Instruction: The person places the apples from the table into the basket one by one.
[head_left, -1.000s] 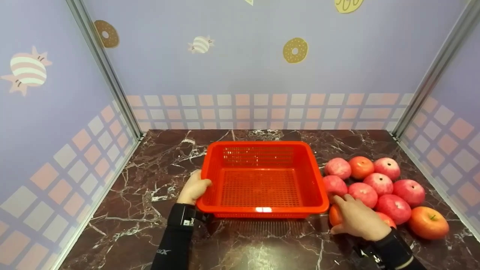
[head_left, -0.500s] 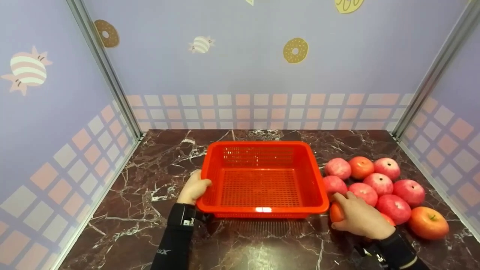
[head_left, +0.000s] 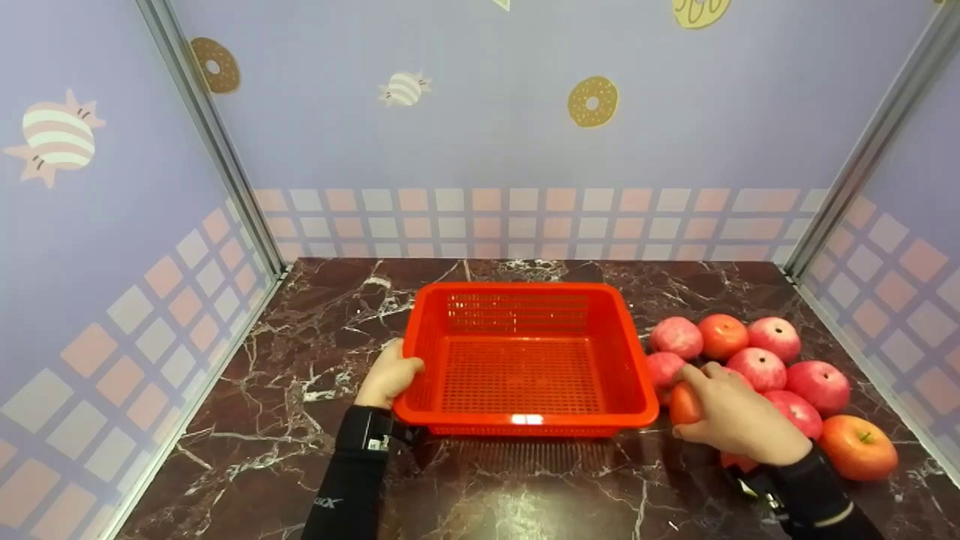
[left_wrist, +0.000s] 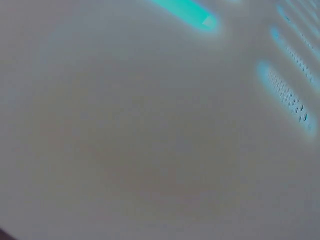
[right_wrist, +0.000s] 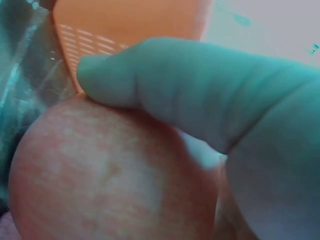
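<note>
A red plastic basket point(head_left: 517, 375) with slotted walls stands on the table, with nothing inside it. My left hand point(head_left: 390, 375) grips its left rim, thumb over the inner side. To the right of the basket, my right hand point(head_left: 739, 412) holds an orange-red apple point(head_left: 685, 405) between thumb and fingers. In the right wrist view the thumb point(right_wrist: 165, 75) lies across the top of this apple point(right_wrist: 100, 170); the other fingers are hidden there. The left wrist view is washed out and shows no clear hand.
Several pink and orange-red apples point(head_left: 757, 369) lie close together on the right side of the dark marbled table point(head_left: 300, 457). The nearest right one is a larger orange apple point(head_left: 859, 448). Patterned panels point(head_left: 525, 135) enclose the back and both sides.
My right hand has closed round the orange-red apple and lifted it, shifting slightly away from me and to the right. My left hand and the basket have stayed put.
</note>
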